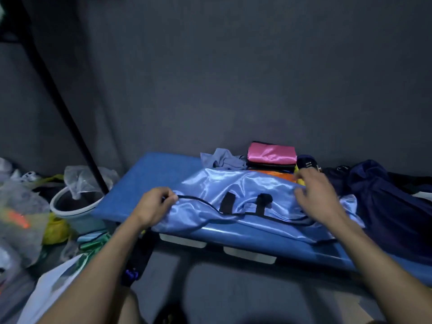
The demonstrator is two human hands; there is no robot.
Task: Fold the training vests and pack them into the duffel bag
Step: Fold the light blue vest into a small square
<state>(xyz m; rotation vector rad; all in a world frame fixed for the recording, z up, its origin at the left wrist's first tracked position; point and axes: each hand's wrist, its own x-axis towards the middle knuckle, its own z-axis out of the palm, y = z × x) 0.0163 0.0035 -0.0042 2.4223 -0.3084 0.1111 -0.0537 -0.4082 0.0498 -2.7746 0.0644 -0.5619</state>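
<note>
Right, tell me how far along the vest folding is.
Done: a folded stack topped by a pink vest sits at the back. In hand: the left hand pinches the light blue vest; the right hand rests on it. Left: folding it; no duffel bag clearly visible.

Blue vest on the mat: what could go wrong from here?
1. The blue vest is glossy and overhangs the front edge of the mat; only the left hand pinches its trim, so it may slide off.
2. The right hand works close to the folded stack behind and could knock it.
</note>
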